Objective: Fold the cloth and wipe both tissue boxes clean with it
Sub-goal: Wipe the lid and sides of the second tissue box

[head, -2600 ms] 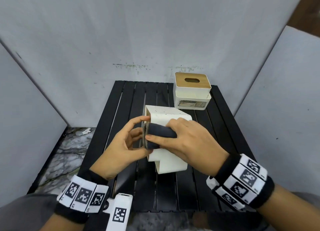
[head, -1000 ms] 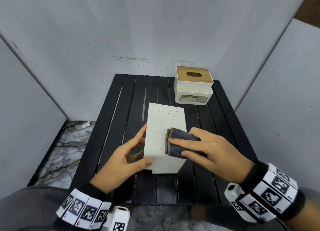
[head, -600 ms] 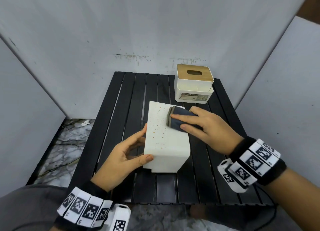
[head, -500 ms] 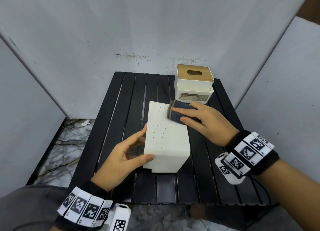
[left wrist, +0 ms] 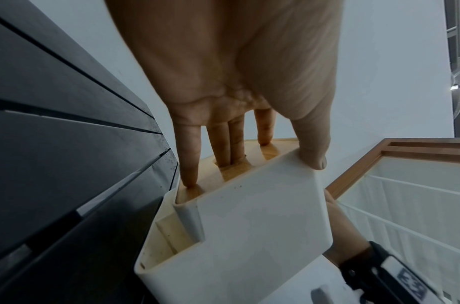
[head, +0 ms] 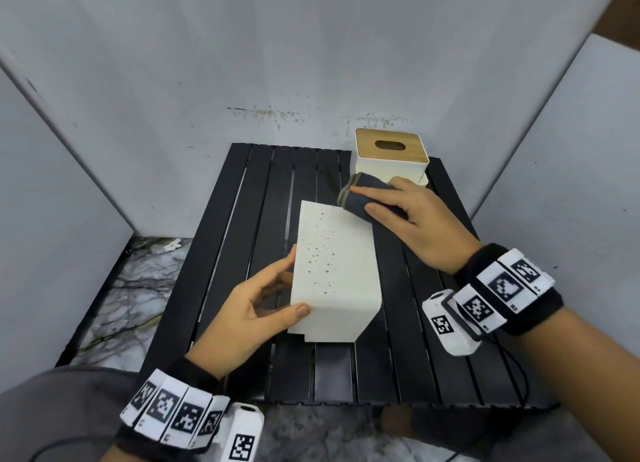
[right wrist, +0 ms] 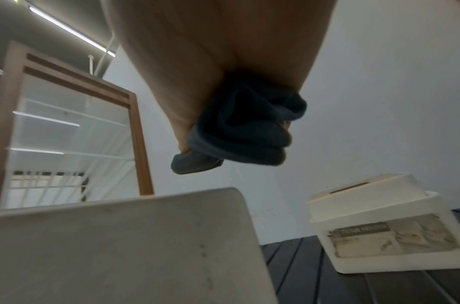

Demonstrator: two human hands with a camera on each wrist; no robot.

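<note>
A white tissue box (head: pixel 337 278) lies on its side mid-table, its speckled face up. My left hand (head: pixel 292 283) grips its left side, with the thumb on the near top corner. In the left wrist view the fingers (left wrist: pixel 189 174) press the box's wooden lid and the thumb sits on the white box (left wrist: pixel 249 236). My right hand (head: pixel 365 198) holds the folded dark grey cloth (head: pixel 348 205) at the box's far right corner. The right wrist view shows the cloth (right wrist: pixel 239 139) just above the box's (right wrist: pixel 119 246) far edge. A second tissue box (head: pixel 391 156) with a wooden lid stands behind.
The black slatted table (head: pixel 242 253) is walled by grey panels at the back and on both sides. Marble floor (head: pixel 121 305) shows to the left. The second tissue box (right wrist: pixel 379 232) stands close beyond the cloth, at the table's far right.
My right hand has slid the cloth along the box's top face from the near end to the far right corner. The left hand has kept its grip on the box.
</note>
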